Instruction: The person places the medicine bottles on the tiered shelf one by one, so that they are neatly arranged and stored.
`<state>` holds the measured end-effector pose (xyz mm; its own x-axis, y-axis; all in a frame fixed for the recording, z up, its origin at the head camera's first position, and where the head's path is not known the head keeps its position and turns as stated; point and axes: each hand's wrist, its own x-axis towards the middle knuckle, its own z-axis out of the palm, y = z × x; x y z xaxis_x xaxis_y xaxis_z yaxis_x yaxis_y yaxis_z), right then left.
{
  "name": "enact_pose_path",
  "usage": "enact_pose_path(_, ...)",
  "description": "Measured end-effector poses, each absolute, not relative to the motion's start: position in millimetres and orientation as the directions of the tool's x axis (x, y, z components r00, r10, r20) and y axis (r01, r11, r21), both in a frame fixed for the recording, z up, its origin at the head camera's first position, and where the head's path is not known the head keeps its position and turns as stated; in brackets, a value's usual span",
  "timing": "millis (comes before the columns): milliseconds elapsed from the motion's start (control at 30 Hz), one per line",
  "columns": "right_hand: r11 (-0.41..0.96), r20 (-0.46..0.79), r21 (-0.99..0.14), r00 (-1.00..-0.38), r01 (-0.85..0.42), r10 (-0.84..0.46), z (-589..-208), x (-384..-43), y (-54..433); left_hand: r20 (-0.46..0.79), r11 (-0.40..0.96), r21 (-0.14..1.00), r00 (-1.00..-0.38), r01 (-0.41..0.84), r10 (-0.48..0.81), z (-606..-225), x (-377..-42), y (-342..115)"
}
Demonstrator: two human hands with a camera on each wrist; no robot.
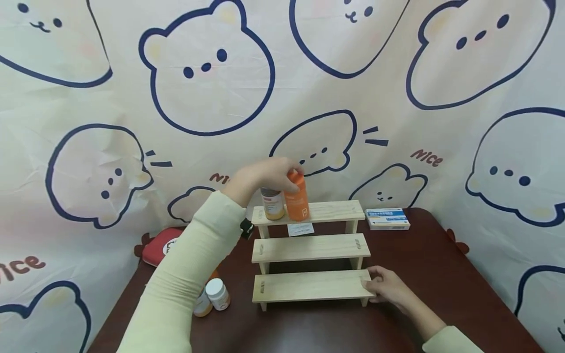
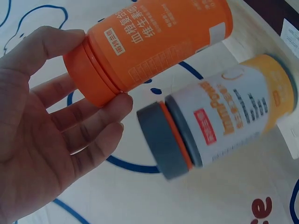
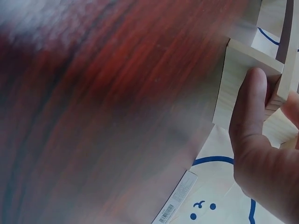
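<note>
A three-step wooden rack (image 1: 311, 287) stands on the dark table. On its top step, an orange bottle (image 1: 296, 205) sits upright beside a grey-capped white and yellow bottle (image 1: 272, 203). My left hand (image 1: 275, 174) reaches over from the left and pinches the orange bottle by its cap. In the left wrist view the thumb (image 2: 51, 44) lies on one side of the orange cap (image 2: 91, 72), with fingertips on the other. My right hand (image 1: 388, 287) grips the right end of the lowest step; its thumb or finger (image 3: 252, 100) presses the wooden support (image 3: 229, 88) in the right wrist view.
White-capped bottles (image 1: 218, 293) stand on the table left of the rack, partly behind the left sleeve (image 1: 194, 264). A red pouch (image 1: 160, 246) lies at the back left. A blue and white box (image 1: 387, 219) is right of the top step. A small paper card (image 1: 300, 229) shows beneath that step.
</note>
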<state>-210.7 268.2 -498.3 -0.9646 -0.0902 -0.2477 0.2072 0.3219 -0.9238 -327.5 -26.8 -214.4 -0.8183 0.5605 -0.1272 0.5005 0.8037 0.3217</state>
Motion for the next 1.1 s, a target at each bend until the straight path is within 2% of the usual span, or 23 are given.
enact_pose_path(200, 0.322, -0.217, -0.931, -0.970, 0.172, -0.110, -497.8, -210.7, 264.9, -0.111, 0.805, 0.290, -0.817, 0.518, 0.565, -225.6, -337.9, -14.0)
enact_pose_path(400, 0.341, -0.242, -0.918, -0.967, 0.201, -0.083, -498.9, -212.7, 260.6, -0.143, 0.819, 0.245, -0.816, 0.520, 0.561, -234.5, -344.5, -10.7)
enact_pose_path(533, 0.340, -0.221, -0.923, -0.972, 0.181, -0.083, -497.2, -218.9, 255.4, -0.126, 0.828, 0.251, -0.831, 0.502, 0.542, -231.7, -348.3, -13.2)
enact_pose_path(1100, 0.313, -0.221, -0.929, -0.974, 0.197, -0.044, -499.0, -213.9, 267.8, -0.094, 0.788, 0.252, -0.796, 0.562, 0.598, -239.2, -354.4, 2.7)
